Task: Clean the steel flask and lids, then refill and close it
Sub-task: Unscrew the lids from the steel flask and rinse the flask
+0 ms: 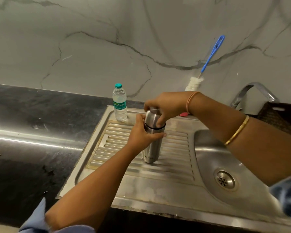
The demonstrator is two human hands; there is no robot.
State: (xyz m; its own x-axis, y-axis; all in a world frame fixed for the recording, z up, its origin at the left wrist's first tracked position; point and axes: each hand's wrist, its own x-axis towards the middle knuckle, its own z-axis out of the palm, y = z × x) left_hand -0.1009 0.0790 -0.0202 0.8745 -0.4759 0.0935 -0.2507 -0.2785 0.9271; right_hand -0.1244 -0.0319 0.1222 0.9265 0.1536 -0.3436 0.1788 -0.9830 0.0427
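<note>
Marble-veined wall [91, 39] behind, dark stone counter [32, 125] below, steel sink unit let into it. Left hand [140, 132] wrapped round the upper body of the flask [151, 145], fingers curled to the far side, thumb across the front just under the dark seam. Right hand [165, 108] reaching over from the right, fingers curled down around the outer lid [154, 116] from above; a turning grip by the look of it, direction not possible to tell. Flask upright on the ribbed drainboard [124, 179], base in contact, lid seated, no gap visible at the seam. Water bottle [119, 102] near the back left corner of the drainboard, apart from the flask, green cap on, apparently full. Bottle brush [207, 64] leaning against the wall behind the right wrist, bristles down, not in use. Small red item [183, 114] partly hidden behind the right wrist, not identifiable. Basin [207, 153] to the right, nothing in it but the drain [224, 180]; tap [252, 93] above, no water running. Assessment: early stage, most likely the opening of the flask. Outstanding, as far as can be judged: removal of both lids, scrubbing, rinsing, refilling from the bottle, closing. No sign of any cleaning done, though wetness hard to judge on steel.
</note>
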